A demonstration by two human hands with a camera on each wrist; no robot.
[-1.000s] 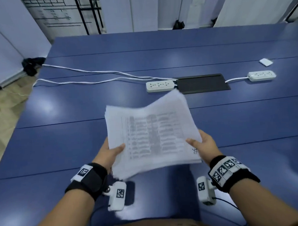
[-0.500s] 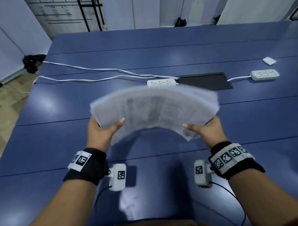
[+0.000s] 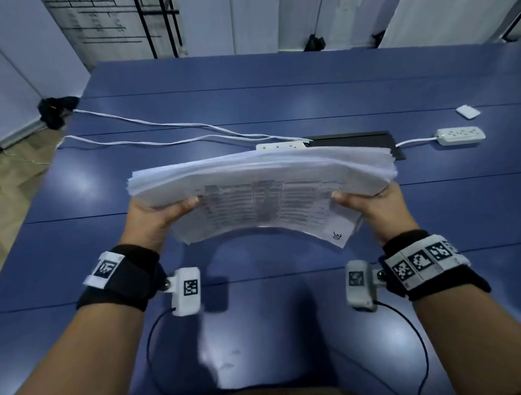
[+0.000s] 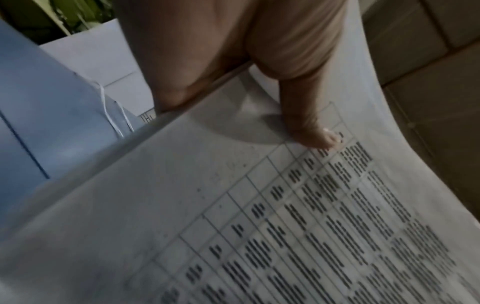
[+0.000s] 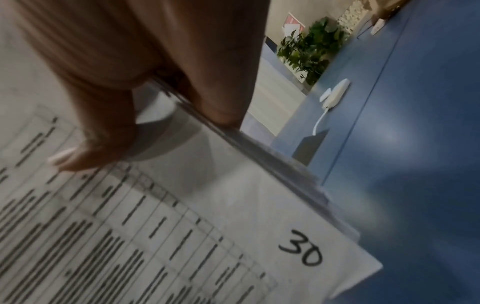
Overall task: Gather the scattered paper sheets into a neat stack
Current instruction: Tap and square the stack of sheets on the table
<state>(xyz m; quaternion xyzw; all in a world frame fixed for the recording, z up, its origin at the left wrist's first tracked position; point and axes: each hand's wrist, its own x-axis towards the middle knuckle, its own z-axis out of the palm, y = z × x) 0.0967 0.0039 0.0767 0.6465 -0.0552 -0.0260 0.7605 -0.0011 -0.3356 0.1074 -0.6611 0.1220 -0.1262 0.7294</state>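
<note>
Above the table (image 3: 279, 101), both hands gripping paper stack (image 3: 261, 179), right-wrist view alone seemingly reads "30".

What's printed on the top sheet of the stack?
The top sheet is white with a black-ruled table of dark text rows and a handwritten "30" in one corner; clearest in the right wrist view.

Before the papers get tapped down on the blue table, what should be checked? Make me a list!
1. Left hand grips the white printed paper stack: ok.
2. Right hand grips its other side: ok.
3. Sheet edges lined up: not ok; the near corner marked "30" sticks out past the rest.
4. Stack flat: not ok; it bows upward in the middle.
5. Bare blue table beneath the stack: ok.
6. White power strips and cables clear of that spot: ok, they lie farther back.
</note>
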